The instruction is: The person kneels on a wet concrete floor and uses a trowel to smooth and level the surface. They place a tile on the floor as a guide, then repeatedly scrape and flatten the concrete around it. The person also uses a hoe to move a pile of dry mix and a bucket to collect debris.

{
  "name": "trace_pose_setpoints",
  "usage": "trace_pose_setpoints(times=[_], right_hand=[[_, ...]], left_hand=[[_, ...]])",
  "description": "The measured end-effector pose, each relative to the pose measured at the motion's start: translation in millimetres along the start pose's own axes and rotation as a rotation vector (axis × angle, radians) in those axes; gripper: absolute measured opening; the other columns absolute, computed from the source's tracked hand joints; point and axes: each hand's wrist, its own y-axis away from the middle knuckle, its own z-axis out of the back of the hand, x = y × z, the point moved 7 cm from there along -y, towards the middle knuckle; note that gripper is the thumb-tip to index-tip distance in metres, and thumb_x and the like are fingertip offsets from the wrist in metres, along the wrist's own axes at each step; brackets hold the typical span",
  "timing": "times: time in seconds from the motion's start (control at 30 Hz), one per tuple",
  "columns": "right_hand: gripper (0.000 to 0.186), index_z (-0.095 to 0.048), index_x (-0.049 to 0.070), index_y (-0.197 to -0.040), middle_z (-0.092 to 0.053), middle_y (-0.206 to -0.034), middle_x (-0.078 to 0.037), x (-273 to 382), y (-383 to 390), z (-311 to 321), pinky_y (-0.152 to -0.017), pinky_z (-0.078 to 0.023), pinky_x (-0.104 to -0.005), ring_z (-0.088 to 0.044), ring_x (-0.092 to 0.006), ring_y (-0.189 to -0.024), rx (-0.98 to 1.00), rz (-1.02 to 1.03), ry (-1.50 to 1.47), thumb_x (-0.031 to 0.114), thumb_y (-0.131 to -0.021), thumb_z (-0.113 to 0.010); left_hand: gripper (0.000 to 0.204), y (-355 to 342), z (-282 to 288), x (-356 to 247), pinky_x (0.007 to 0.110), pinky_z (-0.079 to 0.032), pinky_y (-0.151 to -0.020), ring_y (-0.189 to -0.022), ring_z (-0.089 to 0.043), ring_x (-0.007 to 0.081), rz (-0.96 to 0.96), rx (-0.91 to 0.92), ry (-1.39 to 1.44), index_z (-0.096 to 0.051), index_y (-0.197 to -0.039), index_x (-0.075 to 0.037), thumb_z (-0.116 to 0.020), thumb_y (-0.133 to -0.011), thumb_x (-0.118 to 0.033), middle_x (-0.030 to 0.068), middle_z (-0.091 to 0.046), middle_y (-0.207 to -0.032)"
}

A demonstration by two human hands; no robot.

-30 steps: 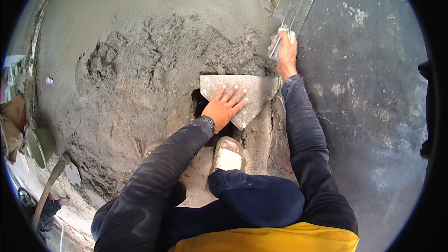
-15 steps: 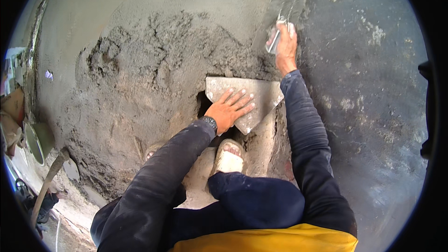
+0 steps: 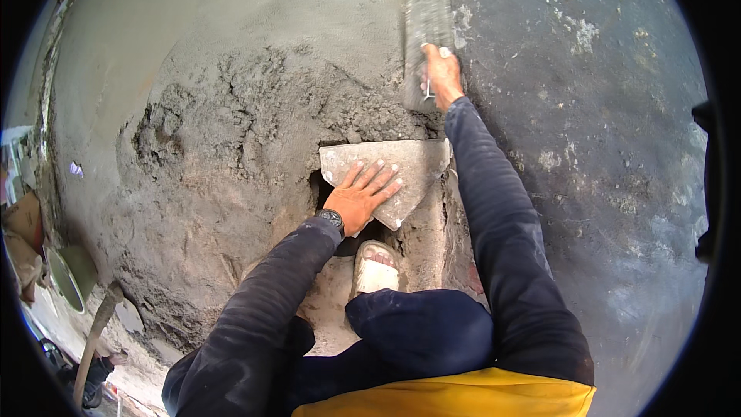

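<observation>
My right hand (image 3: 443, 73) is closed around the handle of a rectangular steel finishing trowel (image 3: 429, 15). The trowel blade, slightly blurred, lies along the seam between wet grey mortar (image 3: 262, 0) and a darker hard floor. My left hand (image 3: 359, 201), fingers spread, presses flat on a pale, roughly triangular slab piece (image 3: 413, 162). This slab covers part of a dark hole, whose opening shows at the slab's left and beneath my wrist. Lumpy, rough mortar (image 3: 255, 100) lies just beyond the slab.
The dark floor (image 3: 587, 147) spreads along the right. At the left edge stand a greenish bucket (image 3: 71, 274) and a wooden-handled tool (image 3: 94, 340). My sandalled foot (image 3: 377, 266) is close behind the slab. A small pale scrap (image 3: 76, 169) lies on the smooth mortar.
The trowel in my right hand has swung from a slant to nearly straight along the seam, shifting left and slightly nearer. My left hand stays flat on the slab; the view has shifted a little.
</observation>
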Motion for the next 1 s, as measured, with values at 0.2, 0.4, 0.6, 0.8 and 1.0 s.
trace_pose_setpoints(times=[0.2, 0.4, 0.6, 0.8, 1.0], right_hand=[[0.042, -0.060, 0.005, -0.098, -0.056, -0.069, -0.004, -6.8, 6.2, 17.1, -0.048, -0.049, -0.0365, -0.057, -0.0163, -0.055, -0.028, 0.184, 0.051, 0.044, -0.092, -0.072], [0.043, -0.059, 0.008, -0.093, -0.052, -0.070, -0.001, -33.8, 3.8, 14.6, -0.046, -0.043, -0.0373, -0.050, -0.0159, -0.052, -0.052, 0.065, 0.118, 0.048, -0.091, -0.073], [0.037, -0.054, 0.011, -0.092, -0.043, -0.060, 0.005, -14.3, 4.8, 21.2, -0.041, -0.037, -0.0312, -0.042, -0.0096, -0.046, 0.033, 0.140, -0.063, 0.044, -0.094, -0.071], [0.038, -0.055, 0.011, -0.087, -0.047, -0.067, 0.002, -48.6, 18.4, 30.9, -0.044, -0.038, -0.0336, -0.047, -0.0115, -0.051, -0.051, -0.057, 0.212, 0.046, -0.094, -0.070], [0.038, -0.058, 0.007, -0.095, -0.050, -0.065, 0.000, -22.4, 28.7, -29.1, -0.043, -0.039, -0.0346, -0.047, -0.0131, -0.048, 0.117, 0.009, -0.010, 0.043, -0.094, -0.070]], left_hand=[[0.082, -1.6, -1.3, 2.6, 0.052, -0.010, -0.133, -0.162, -0.015, 0.0255, -0.006, -0.007, 0.002, -0.019, -0.169, -0.031, -0.058, -0.098, -0.014, -0.0001, -0.014, -0.177], [0.085, 0.2, 0.4, 2.4, 0.052, -0.009, -0.133, -0.163, -0.014, 0.0247, 0.012, -0.039, 0.053, -0.019, -0.169, -0.032, -0.059, -0.097, -0.010, -0.0013, -0.013, -0.177], [0.086, -0.3, 3.0, 2.1, 0.052, -0.009, -0.134, -0.162, -0.015, 0.0252, 0.005, -0.044, 0.083, -0.020, -0.168, -0.032, -0.061, -0.095, -0.013, -0.0017, -0.014, -0.177], [0.085, -0.4, 0.1, 0.7, 0.051, -0.011, -0.133, -0.162, -0.017, 0.0251, -0.001, -0.093, -0.025, -0.021, -0.168, -0.030, -0.061, -0.095, -0.014, -0.0001, -0.017, -0.176], [0.087, 0.1, 1.2, 0.1, 0.053, -0.010, -0.132, -0.162, -0.016, 0.0282, -0.003, -0.059, 0.002, -0.019, -0.169, -0.029, -0.060, -0.094, -0.014, 0.0027, -0.017, -0.177]])
